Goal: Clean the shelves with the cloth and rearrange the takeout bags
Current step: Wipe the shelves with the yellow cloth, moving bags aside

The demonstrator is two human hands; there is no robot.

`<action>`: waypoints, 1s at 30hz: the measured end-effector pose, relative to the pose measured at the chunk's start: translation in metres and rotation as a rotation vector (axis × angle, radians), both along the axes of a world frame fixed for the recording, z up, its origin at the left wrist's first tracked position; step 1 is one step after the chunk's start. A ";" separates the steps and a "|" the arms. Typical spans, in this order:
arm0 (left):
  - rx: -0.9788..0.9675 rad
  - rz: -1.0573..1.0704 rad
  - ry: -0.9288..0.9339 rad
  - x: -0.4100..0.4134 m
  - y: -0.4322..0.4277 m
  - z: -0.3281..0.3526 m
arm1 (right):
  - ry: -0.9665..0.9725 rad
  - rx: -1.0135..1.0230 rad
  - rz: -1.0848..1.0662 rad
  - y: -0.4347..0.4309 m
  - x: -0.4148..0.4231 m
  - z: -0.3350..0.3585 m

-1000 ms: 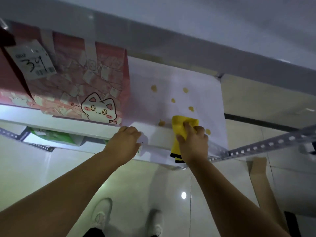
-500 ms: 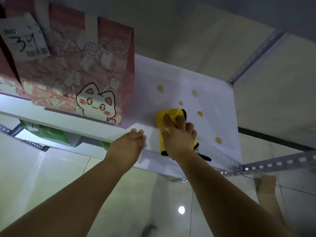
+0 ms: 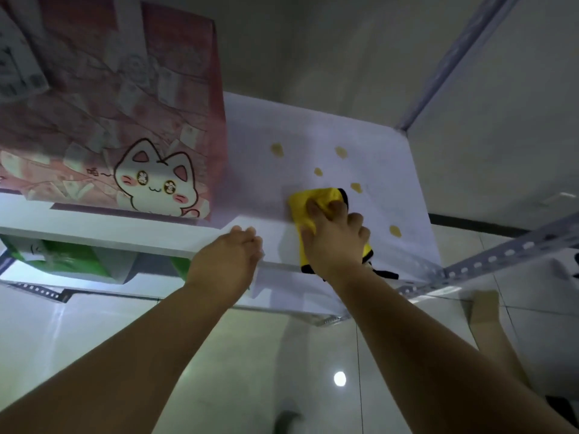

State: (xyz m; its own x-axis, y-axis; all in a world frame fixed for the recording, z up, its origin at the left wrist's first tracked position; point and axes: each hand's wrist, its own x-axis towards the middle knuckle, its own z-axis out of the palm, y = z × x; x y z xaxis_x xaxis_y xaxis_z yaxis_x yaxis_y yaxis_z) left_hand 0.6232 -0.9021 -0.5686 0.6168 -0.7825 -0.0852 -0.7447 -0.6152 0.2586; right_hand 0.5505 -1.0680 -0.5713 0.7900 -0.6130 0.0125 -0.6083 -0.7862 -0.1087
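Wiping is the step in hand, and the bags are not yet being dealt with. The folded yellow cloth with black trim [image 3: 316, 198] is pressed onto the white shelf board [image 3: 391, 183] under the right hand [image 3: 332, 239], whose fingers are curled over it and bunch the fabric. The left hand [image 3: 225, 261] is hooked over the shelf's front lip, fingers bent round the edge, apparently as a brace.

The cloth lies on the right half of the shelf, near the front. Its long axis runs front to back, slanted a little leftward. The far end points towards the back of the shelf, while the black-trimmed near end droops over the front lip.

Several small yellowish spots [image 3: 395, 231] are seen unwiped, most beyond the cloth and one to its right. A sweep outward and rightward across them is judged to be called for next. The pink paper takeout bag printed with a white cat [image 3: 125, 120] stands just left of the wiped patch and would have to be shifted for that side to be reached.
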 end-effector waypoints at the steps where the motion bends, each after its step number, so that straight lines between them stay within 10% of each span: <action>1: -0.014 0.007 0.015 0.000 -0.001 0.001 | -0.001 -0.023 0.043 0.003 -0.008 -0.001; 7: 0.044 -0.002 0.000 0.001 -0.010 0.010 | 0.043 -0.042 0.044 0.001 -0.077 0.010; 17: -0.091 0.047 -0.004 0.003 -0.041 0.005 | 0.108 -0.001 -0.543 -0.074 -0.068 0.006; 30: -0.178 0.029 0.024 0.012 -0.038 0.003 | -0.052 -0.066 0.100 -0.026 -0.061 0.006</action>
State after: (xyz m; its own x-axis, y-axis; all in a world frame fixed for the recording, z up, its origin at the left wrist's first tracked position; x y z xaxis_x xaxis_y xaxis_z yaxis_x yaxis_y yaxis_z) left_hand 0.6350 -0.9405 -0.5653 0.6389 -0.7684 0.0381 -0.7197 -0.5794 0.3826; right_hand 0.4897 -1.0940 -0.5658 0.8446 -0.5272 0.0928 -0.5210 -0.8494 -0.0841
